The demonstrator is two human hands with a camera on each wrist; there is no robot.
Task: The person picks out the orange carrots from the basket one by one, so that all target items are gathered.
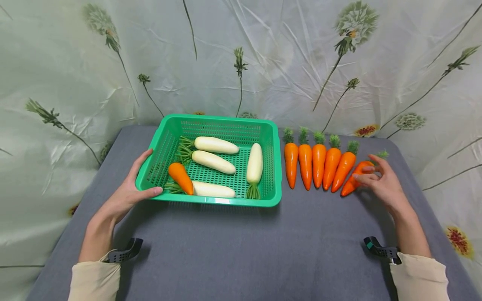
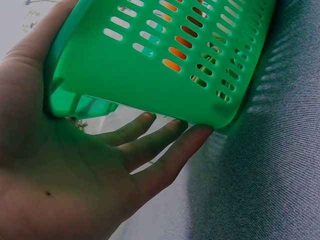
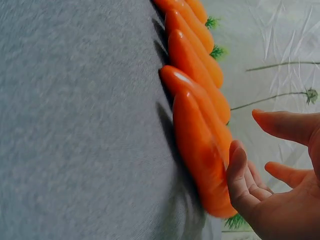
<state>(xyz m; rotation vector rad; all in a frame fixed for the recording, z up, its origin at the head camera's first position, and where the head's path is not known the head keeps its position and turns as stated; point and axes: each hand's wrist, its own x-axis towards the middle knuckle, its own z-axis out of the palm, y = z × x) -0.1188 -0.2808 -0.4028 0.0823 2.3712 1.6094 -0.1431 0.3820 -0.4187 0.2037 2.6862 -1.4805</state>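
Note:
At the left end of a green basket (image 1: 279, 175), my left hand (image 1: 126, 196) grips the rim. In the left wrist view, that hand's fingers (image 2: 172, 157) lie against the outer wall of the basket (image 2: 150, 80). My right hand (image 1: 385, 188) is over the rightmost carrot (image 1: 355, 180) of a row. Its fingers are spread and not closed round it; the right wrist view shows one fingertip (image 3: 236, 150) beside or touching the carrot (image 3: 192, 145). Inside the basket lie several white radishes (image 1: 214, 162) and one carrot (image 1: 180, 176) without visible leaves.
Several more carrots (image 1: 319, 163) lie side by side right of the basket, green tops toward the back. A grey cloth (image 1: 241, 251) covers the table. Behind it hangs a pale curtain (image 1: 278, 62) with a dandelion print.

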